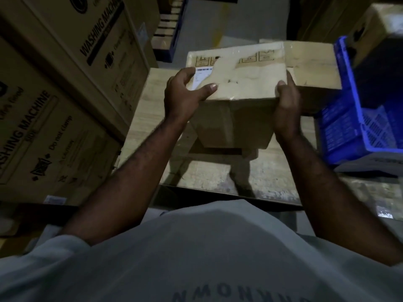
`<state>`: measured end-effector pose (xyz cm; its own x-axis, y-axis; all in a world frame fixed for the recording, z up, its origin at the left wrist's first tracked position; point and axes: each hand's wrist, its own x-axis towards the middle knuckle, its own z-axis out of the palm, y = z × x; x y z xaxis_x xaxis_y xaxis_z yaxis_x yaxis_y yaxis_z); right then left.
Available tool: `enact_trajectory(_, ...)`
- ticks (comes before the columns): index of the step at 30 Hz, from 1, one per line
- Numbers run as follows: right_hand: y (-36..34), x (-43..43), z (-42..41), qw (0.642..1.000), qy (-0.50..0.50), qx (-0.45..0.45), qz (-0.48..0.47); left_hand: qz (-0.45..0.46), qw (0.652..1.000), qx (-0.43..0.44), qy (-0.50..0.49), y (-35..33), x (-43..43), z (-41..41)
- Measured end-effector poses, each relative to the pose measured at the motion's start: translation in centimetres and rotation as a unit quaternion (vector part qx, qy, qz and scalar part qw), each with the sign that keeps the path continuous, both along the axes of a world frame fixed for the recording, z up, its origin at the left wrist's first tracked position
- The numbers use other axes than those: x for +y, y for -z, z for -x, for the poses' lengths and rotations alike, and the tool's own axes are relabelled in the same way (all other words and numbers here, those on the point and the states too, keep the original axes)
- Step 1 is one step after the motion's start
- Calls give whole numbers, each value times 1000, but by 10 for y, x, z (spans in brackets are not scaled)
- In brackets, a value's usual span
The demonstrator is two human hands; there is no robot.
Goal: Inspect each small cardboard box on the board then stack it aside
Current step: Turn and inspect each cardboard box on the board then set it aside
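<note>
Shirt: a pale grey T-shirt [196, 247] with upside-down lettering, nearest of all, on the near side of the held box.
Counter: a pale, worn wooden counter [218, 173] directly under the held box, which throws a dark shadow onto it.
Left hand: the left hand [183, 94] is clamped on the held box's near left corner, thumb across the top face and fingers curled over a white label.
Right hand: the right hand [286, 105] clasps the held box's near right corner, thumb on the top edge and a finger up the side.
Held box: a small brown taped cardboard box [244, 79], gripped between both hands; whether its base touches the counter I cannot tell.
Crate: a blue slatted plastic crate [353, 127] just right of the held box.
Second box: another plain brown cardboard box [311, 62] behind the held box's right side.
Cartons: tall brown cartons printed "WASHING MACHINE" [54, 127], stacked to the left of the held box.
</note>
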<state>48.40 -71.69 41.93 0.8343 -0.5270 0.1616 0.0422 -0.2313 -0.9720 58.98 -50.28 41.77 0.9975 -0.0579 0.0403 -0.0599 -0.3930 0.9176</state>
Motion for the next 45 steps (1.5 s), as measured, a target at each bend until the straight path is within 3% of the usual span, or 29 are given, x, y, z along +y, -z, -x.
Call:
enact_trajectory(9, 37, -4, 19, 996, 55, 71, -26, 30, 999, 20, 36, 28, 2, 12)
enact_trajectory(17, 48, -12, 25, 996, 40, 81, 13, 101, 988, 101, 56, 41, 0, 10)
enact_trajectory(22, 44, -10, 20, 975, 119, 108, 153, 111, 987, 103, 62, 37, 2, 14)
enact_trajectory(26, 20, 5, 6, 935, 82, 124, 323, 115, 986, 94, 78, 32, 1, 21)
enact_trajectory(31, -7, 51, -6, 907, -20, 151, 392, 155, 978, 101, 93, 14, -11, 37)
enact_trajectory(35, -11, 64, -5, 894, 5, 193, 405, 241, 949, 151, 140, 9, -28, 47)
enact_trajectory(37, -12, 54, 0, 892, 29, 193, 409, 224, 948, 147, 175, 18, -32, 46)
enact_trajectory(40, -13, 34, 6, 898, 46, 188, 395, 102, 961, 160, 201, 47, -30, 37)
enact_trajectory(42, -13, 22, 9, 901, 67, 180, 388, 36, 964, 201, 172, 69, -28, 35)
enact_trajectory(45, -12, 8, 14, 909, 96, 156, 375, 43, 939, 312, 140, 83, -23, 42)
